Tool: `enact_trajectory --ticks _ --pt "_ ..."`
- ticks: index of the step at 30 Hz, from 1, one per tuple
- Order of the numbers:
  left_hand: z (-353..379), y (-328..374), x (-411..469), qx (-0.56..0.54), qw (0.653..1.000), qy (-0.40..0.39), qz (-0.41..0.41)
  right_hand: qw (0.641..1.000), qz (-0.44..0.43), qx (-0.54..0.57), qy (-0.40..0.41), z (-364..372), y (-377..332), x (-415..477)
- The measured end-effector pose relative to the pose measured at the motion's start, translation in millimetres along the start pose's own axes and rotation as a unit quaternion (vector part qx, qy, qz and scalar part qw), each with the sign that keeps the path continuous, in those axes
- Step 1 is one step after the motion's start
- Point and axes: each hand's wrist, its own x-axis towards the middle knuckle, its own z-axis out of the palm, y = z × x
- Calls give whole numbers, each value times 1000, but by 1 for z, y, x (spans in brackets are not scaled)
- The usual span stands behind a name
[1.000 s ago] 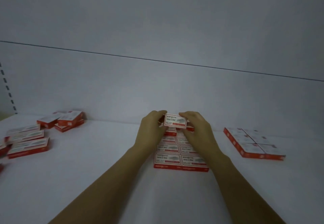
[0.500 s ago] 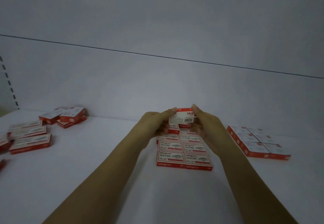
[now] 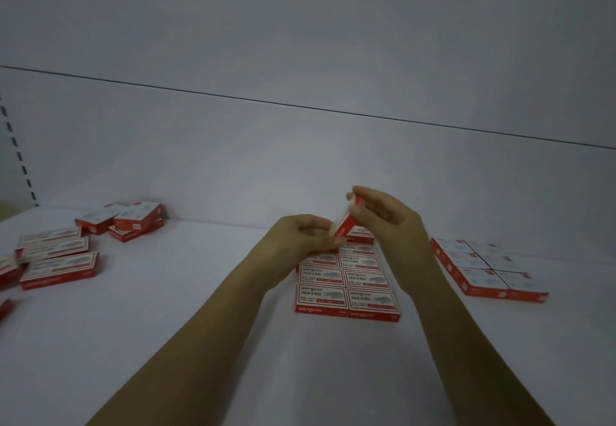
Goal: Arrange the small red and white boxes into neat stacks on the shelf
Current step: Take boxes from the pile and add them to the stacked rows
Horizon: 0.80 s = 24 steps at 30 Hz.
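Head view — left hand, right hand both pinch tilted box — its label unreadable.

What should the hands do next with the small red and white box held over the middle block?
The small red and white cardboard box is tilted on edge, pinched between the left hand and right hand, above the far end of the flat two-column block of red and white boxes, whose labels face up. So probably: turn it flat, label up, and lower it there.
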Motion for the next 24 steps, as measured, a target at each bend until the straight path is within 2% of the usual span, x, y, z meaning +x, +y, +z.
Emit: enact_trajectory --ticks 2,5,7,10,13,17,20,24 --pt "6 -1 0 -1 999 16 40 995 -73 -61 -43 6 -5 -4" --pt "11 -1 -2 21 997 30 71 958 -181 -210 -68 15 0 -8" --pt "11 -1 -4 47 995 33 77 939 -215 -259 -72 17 2 -8" --pt "11 -1 -3 42 995 34 84 935 -221 -272 -56 16 -1 -8" --pt "8 -1 -4 20 995 46 82 960 -169 -220 -36 6 -5 -7" --pt "4 6 -6 20 995 62 73 994 -26 -97 -32 -20 -8 -5" --pt "4 10 -6 55 988 100 104 993 35 -86 -66 -32 -2 -3" --pt "9 12 -9 112 978 112 137 978 96 -123 -137 -27 10 -2"
